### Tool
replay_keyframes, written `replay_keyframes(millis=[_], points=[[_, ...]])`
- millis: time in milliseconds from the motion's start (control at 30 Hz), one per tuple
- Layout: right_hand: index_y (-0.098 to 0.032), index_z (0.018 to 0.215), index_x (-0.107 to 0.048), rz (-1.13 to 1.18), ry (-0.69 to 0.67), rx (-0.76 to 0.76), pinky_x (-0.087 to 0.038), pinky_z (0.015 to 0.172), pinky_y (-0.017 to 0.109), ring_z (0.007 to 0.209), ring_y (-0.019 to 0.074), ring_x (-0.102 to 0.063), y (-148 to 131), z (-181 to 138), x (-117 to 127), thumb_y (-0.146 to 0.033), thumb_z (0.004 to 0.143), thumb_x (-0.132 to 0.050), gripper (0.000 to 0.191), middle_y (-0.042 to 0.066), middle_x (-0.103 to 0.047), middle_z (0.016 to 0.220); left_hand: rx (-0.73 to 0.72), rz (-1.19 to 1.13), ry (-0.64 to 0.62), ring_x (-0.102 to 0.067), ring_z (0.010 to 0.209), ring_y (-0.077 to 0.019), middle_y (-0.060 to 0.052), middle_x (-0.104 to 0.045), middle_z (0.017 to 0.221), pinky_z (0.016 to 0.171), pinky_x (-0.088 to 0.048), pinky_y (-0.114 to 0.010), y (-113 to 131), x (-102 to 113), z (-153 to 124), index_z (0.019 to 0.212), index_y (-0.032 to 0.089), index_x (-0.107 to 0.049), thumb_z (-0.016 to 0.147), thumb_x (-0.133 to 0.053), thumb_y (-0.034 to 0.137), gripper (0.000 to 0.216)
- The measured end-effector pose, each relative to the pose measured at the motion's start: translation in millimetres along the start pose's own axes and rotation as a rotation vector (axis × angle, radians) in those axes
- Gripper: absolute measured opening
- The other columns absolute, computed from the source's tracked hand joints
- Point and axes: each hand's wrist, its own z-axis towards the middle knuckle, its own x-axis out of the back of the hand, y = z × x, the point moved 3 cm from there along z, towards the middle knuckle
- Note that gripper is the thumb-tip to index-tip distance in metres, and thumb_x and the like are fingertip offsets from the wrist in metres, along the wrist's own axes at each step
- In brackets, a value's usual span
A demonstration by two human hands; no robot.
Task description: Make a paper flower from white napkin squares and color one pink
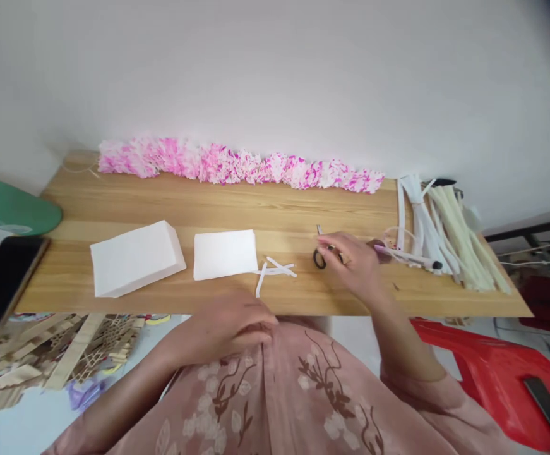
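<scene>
My right hand rests on the wooden table, fingers curled around the black handles of a small pair of scissors. My left hand sits at the table's near edge above my lap, fingers closed on something I cannot make out. Two white paper stacks lie ahead: a thicker one on the left and a flatter one beside it. A few white paper strips lie between the flat stack and the scissors.
A long pink-and-white fluffy paper garland runs along the wall. Bundles of white and cream strips and a pen lie at the right. A dark tablet and a green object sit left; a red stool stands right.
</scene>
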Motion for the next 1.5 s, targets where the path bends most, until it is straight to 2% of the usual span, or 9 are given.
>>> replay_keyframes(millis=[167, 300, 500, 700, 833, 933, 1067, 1233, 1500], points=[[-0.025, 0.111, -0.069, -0.006, -0.145, 0.084, -0.053, 0.085, 0.04, 0.099, 0.0246, -0.066, -12.3, -13.2, -37.1, -0.038, 0.097, -0.053, 0.025, 0.008, -0.072, 0.105, 0.133, 0.131, 0.261, -0.065, 0.093, -0.0185, -0.003, -0.072, 0.099, 0.081, -0.047, -0.029, -31.6, 1.6, -13.4, 0.101, 0.022, -0.069, 0.1, -0.045, 0.033, 0.026], [-0.022, 0.122, -0.064, -0.106, -0.288, 0.112, -0.05, 0.091, 0.045, 0.107, 0.0289, -0.061, -29.3, -14.5, -53.7, -0.051, 0.092, -0.058, 0.042, 0.011, -0.068, 0.116, 0.091, 0.157, 0.241, -0.065, 0.101, -0.0186, -0.004, -0.072, 0.11, 0.09, -0.05, -0.032, -36.4, -7.1, 2.6, 0.104, 0.021, -0.069, 0.1, -0.043, 0.027, 0.028], [-0.016, 0.123, -0.062, -0.286, -0.259, 0.026, -0.047, 0.09, 0.047, 0.105, 0.0323, -0.058, -48.8, -16.0, -70.5, -0.055, 0.085, -0.065, 0.055, 0.014, -0.067, 0.112, 0.003, 0.134, 0.308, -0.061, 0.119, -0.0177, -0.005, -0.067, 0.129, 0.104, -0.047, -0.035, -39.6, -12.2, 14.0, 0.121, 0.021, -0.065, 0.098, -0.04, 0.016, 0.034], [-0.018, 0.1, -0.065, -0.449, -0.285, 0.105, -0.047, 0.079, 0.043, 0.095, 0.0303, -0.058, -61.0, -17.9, -74.8, -0.028, 0.093, -0.057, 0.014, 0.012, -0.068, 0.098, 0.181, 0.166, 0.527, -0.068, 0.098, -0.0192, -0.004, -0.075, 0.105, 0.087, -0.052, -0.034, -64.6, 2.7, -0.5, 0.105, 0.02, -0.068, 0.097, -0.042, 0.018, 0.027], [-0.018, 0.092, -0.063, -0.536, -0.359, 0.142, -0.046, 0.076, 0.04, 0.087, 0.0286, -0.059, -52.9, -21.9, -71.7, -0.01, 0.091, -0.053, 0.013, 0.011, -0.066, 0.09, 0.145, 0.156, 0.576, -0.068, 0.093, -0.0184, -0.004, -0.075, 0.099, 0.082, -0.052, -0.032, -75.7, 1.2, 0.2, 0.104, 0.021, -0.068, 0.097, -0.043, 0.018, 0.027], [-0.02, 0.092, -0.059, -0.388, -0.372, 0.088, -0.047, 0.077, 0.039, 0.088, 0.0269, -0.062, -42.2, -22.3, -62.4, -0.013, 0.094, -0.048, 0.014, 0.01, -0.067, 0.092, 0.116, 0.117, 0.585, -0.069, 0.089, -0.0179, -0.004, -0.075, 0.095, 0.08, -0.052, -0.032, -79.4, 0.6, 1.5, 0.104, 0.021, -0.068, 0.097, -0.043, 0.019, 0.026], [-0.023, 0.094, -0.053, 0.084, -0.309, -0.248, -0.049, 0.071, 0.035, 0.078, 0.0215, -0.064, -28.5, -22.2, -42.0, -0.034, 0.1, -0.044, 0.015, 0.004, -0.069, 0.086, 0.091, 0.112, 0.544, -0.068, 0.085, -0.0178, -0.004, -0.075, 0.09, 0.076, -0.051, -0.031, -81.0, 1.9, 1.9, 0.102, 0.021, -0.069, 0.096, -0.043, 0.019, 0.027], [-0.031, 0.13, -0.045, 0.732, -0.01, -0.292, -0.054, 0.087, 0.041, 0.088, 0.0194, -0.066, -26.7, -35.5, -43.2, -0.042, 0.099, -0.047, 0.033, 0.001, -0.066, 0.091, 0.072, 0.077, 0.541, -0.066, 0.078, -0.0166, -0.003, -0.073, 0.083, 0.072, -0.05, -0.029, -84.5, 3.2, 2.7, 0.101, 0.021, -0.069, 0.094, -0.043, 0.016, 0.027], [-0.025, 0.097, -0.063, 0.356, -0.141, -0.335, -0.052, 0.095, 0.041, 0.111, 0.0246, -0.065, -31.1, -30.9, -64.7, -0.041, 0.101, -0.04, 0.028, 0.008, -0.07, 0.113, 0.079, 0.052, 0.547, -0.066, 0.078, -0.0161, -0.003, -0.072, 0.082, 0.072, -0.049, -0.028, -83.4, 3.6, 2.8, 0.102, 0.02, -0.069, 0.094, -0.045, 0.015, 0.026]])
